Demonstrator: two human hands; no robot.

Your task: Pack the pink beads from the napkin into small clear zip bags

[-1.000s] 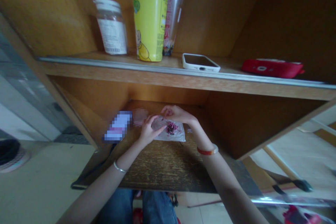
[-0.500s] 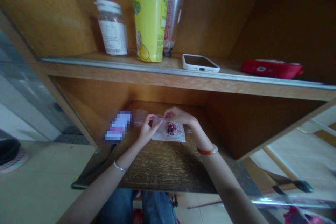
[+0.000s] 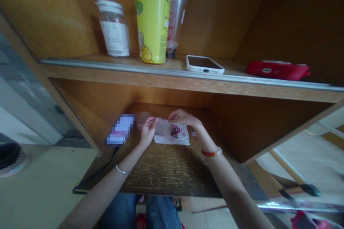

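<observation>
A small clear plastic bag (image 3: 162,138) lies on the dark, worn wooden desktop, with a cluster of dark red and pink beads (image 3: 176,131) showing in its right half. My left hand (image 3: 147,131) pinches the bag's upper left corner between thumb and fingers. At the upper edge, right of centre, the fingertips of my right hand (image 3: 183,117) are pressed together on the bag, the hand arching over its far side. Whether those fingertips also hold something tiny cannot be seen.
Left of the bag lies a blurred-out phone-shaped object (image 3: 120,129), with a clear round container (image 3: 142,118) behind it. The shelf edge (image 3: 161,73) overhangs the desk, bearing a yellow bottle (image 3: 153,18), a jar (image 3: 114,30), a cup (image 3: 178,10), a phone (image 3: 204,64) and a red case (image 3: 278,70).
My left hand has moved left along the bag's upper edge to its corner, away from my right hand. The right hand stays nearly in place.
</observation>
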